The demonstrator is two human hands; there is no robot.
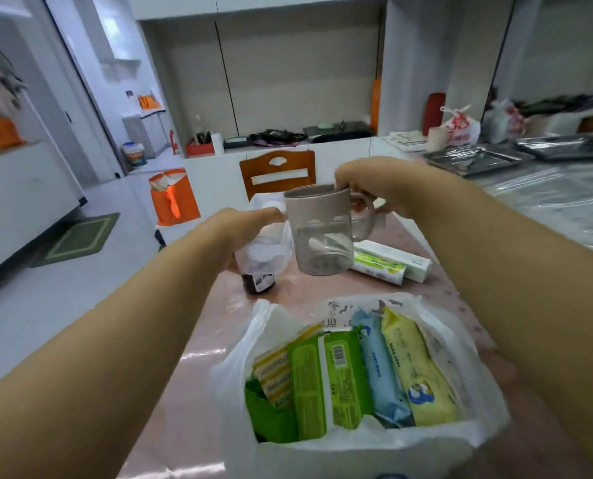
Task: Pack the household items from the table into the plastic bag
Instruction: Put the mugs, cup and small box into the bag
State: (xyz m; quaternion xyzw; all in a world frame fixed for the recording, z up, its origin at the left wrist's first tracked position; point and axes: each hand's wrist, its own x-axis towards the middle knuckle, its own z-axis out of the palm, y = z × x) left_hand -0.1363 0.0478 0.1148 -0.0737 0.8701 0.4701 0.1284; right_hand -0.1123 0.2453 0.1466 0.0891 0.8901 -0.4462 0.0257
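Note:
My right hand (374,188) holds a translucent grey plastic cup (317,233) by its rim and handle, lifted above the table. My left hand (239,226) reaches toward a dark bottle (257,281) with a white plastic cover; its fingers look extended beside the cup, and I cannot tell if it touches the bottle. The white plastic bag (475,385) stands open at the near table edge, holding several packs: green, blue and yellow wipes. Two long boxes (392,262) lie on the table behind the cup.
The pink table (198,371) runs away from me. A wooden chair (277,174) stands at its far end, with an orange bag (174,198) on the floor to its left. A plastic-covered surface with dark trays (481,160) lies to the right.

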